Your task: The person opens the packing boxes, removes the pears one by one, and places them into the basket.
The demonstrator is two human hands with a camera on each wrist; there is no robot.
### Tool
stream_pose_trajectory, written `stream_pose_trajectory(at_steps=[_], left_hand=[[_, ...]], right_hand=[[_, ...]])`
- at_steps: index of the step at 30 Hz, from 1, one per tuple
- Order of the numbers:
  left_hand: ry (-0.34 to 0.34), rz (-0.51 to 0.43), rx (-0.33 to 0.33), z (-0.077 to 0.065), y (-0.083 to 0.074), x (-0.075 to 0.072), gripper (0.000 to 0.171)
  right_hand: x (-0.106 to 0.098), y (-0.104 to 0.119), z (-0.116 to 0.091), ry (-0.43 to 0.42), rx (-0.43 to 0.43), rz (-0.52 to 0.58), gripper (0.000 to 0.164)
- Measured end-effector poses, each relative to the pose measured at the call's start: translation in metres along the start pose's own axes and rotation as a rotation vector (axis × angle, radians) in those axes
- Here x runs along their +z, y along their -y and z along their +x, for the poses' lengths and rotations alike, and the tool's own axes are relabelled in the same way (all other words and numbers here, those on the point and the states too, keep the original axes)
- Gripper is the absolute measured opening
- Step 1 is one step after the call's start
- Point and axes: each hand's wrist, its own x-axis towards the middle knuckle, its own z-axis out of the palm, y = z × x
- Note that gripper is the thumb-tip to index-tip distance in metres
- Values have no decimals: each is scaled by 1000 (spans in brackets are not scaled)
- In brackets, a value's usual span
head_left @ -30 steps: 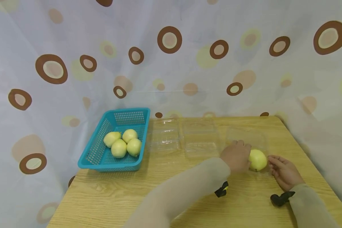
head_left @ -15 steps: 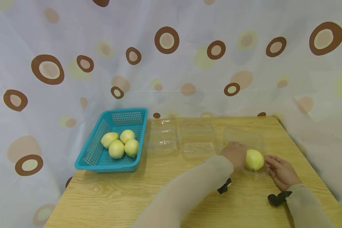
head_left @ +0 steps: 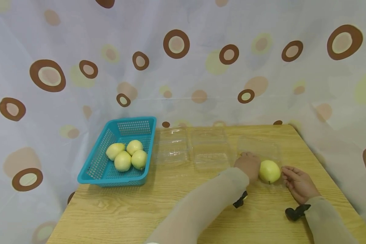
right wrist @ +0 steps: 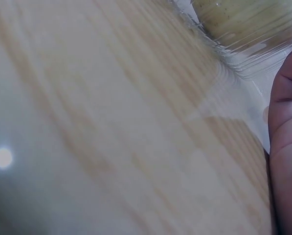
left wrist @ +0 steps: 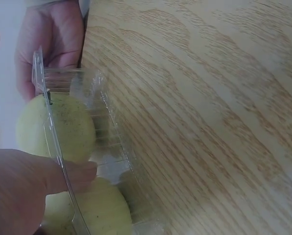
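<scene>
At the right of the table, a clear plastic box [head_left: 259, 144] with a raised lid contains pale yellow-green pears. One pear [head_left: 269, 171] shows between the hands in the head view. The left wrist view reveals a second pear [left wrist: 104, 210] beside it, mostly covered by the left hand in the head view. My left hand [head_left: 248, 166] reaches over the box's wall and holds that second pear, its thumb [left wrist: 67, 174] lying across the top. At the box's right end, my right hand [head_left: 300, 184] pinches the edge between thumb and fingers.
A blue basket [head_left: 154, 149] with several pears [head_left: 122, 161] stands at the table's left. Between it and the hands are two more clear plastic boxes, a left one [head_left: 172, 145] and a middle one [head_left: 210, 145]. A patterned curtain [head_left: 183, 78] hangs behind the table.
The whole head view has shifted slightly left. My left hand has moved a little left from the visible pear, uncovering more of it. The right hand stays at the box's edge.
</scene>
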Motion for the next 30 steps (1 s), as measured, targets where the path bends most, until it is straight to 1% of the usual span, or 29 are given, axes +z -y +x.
stream_pose_trajectory(at_steps=[4, 8, 12, 15, 22, 30], left_hand=[[-8, 36, -18, 2, -2, 3, 37], [-15, 75, -27, 9, -4, 9, 41], [-18, 83, -40, 14, -5, 15, 43], [-21, 79, -40, 16, -5, 16, 40], [-57, 71, -11, 14, -2, 15, 29], [-59, 48, 19, 10, 1, 11, 31]], right_hand=[[0, -1, 1, 12, 3, 8, 17], [0, -1, 0, 18, -11, 19, 18], [1, -1, -1, 46, -36, 31, 19], [0, -1, -1, 60, -45, 42, 20], [-1, -2, 0, 59, -44, 60, 21], [-2, -2, 0, 61, -44, 57, 21]])
